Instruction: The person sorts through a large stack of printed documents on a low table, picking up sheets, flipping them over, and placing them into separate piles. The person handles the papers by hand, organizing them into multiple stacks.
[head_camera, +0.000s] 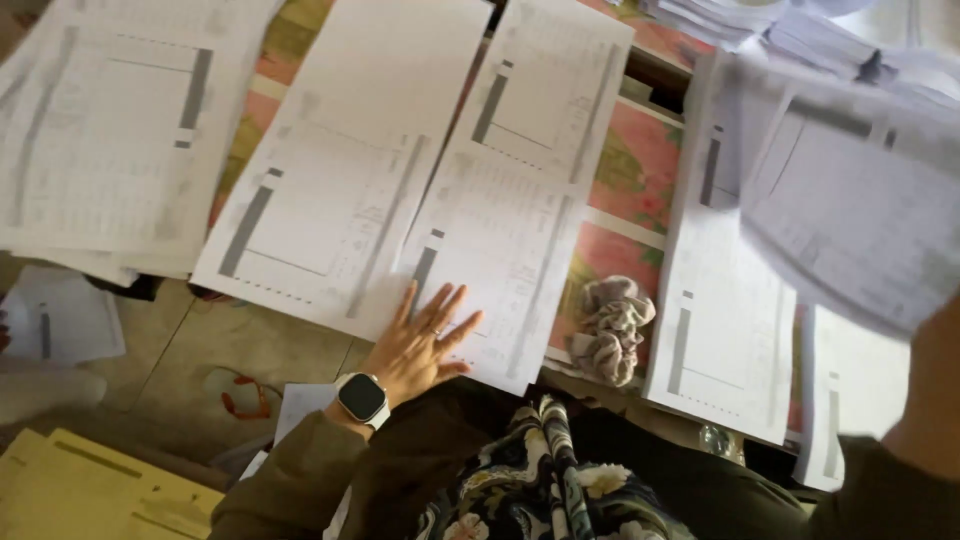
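Observation:
My left hand (420, 345), with a smartwatch (361, 398) on its wrist, lies flat with fingers spread on the near corner of a printed paper stack (500, 250). At the right edge my right hand (930, 380) is mostly hidden behind a blurred printed sheet (850, 210) that it holds up in the air above another stack of forms (720, 330). Only its wrist and dark sleeve show.
More paper stacks lie at the left (110, 130) and in the middle (340, 180) on a floral-covered table (640, 170). A grey scrunchie (610, 325) sits between stacks. Below are yellow folders (90, 490), a sandal (240, 395) and loose paper (60, 320) on the floor.

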